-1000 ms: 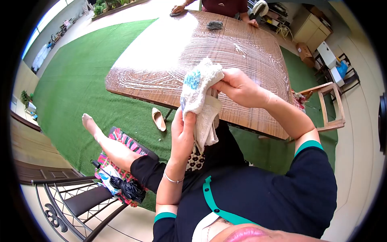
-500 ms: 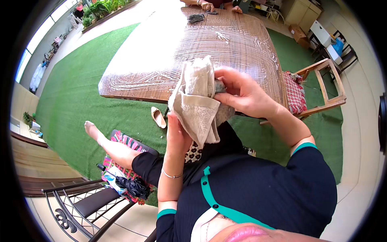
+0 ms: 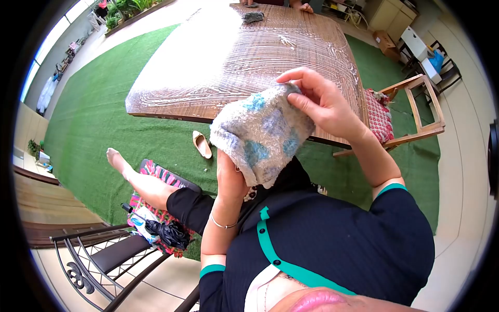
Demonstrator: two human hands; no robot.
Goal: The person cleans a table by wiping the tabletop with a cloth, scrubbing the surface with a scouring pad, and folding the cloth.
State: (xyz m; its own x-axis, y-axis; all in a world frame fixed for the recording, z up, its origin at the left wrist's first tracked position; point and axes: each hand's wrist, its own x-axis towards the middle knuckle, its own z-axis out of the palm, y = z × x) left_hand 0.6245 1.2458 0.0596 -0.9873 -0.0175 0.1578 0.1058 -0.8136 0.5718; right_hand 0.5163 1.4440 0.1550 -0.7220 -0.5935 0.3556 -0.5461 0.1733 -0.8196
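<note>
A fluffy towel cloth (image 3: 265, 136), off-white with blue and grey-violet patches, hangs spread in front of my lap near the table edge. My right hand (image 3: 318, 104) grips its upper right edge between thumb and fingers. At the lower left, my left hand (image 3: 230, 174) holds the cloth from underneath, its fingers hidden behind the fabric. Beyond the cloth stands a brown wooden table (image 3: 301, 67), its top streaked with white foam. A dark grey scrubbing pad or rag (image 3: 253, 17) lies near the table's far edge.
Another person's hand (image 3: 305, 7) rests at the far table edge. To the right stands a wooden chair frame with a red patterned cushion (image 3: 378, 117). A beige shoe (image 3: 201, 144) lies on the green carpet (image 3: 99, 140). At lower left are a metal bench (image 3: 122, 255) and a black umbrella (image 3: 169, 234).
The cloth has been turned from its folded beige side to the spread, blue-patched side. My right hand has shifted slightly up and right. The other person's hands have moved back toward the frame's top edge.
</note>
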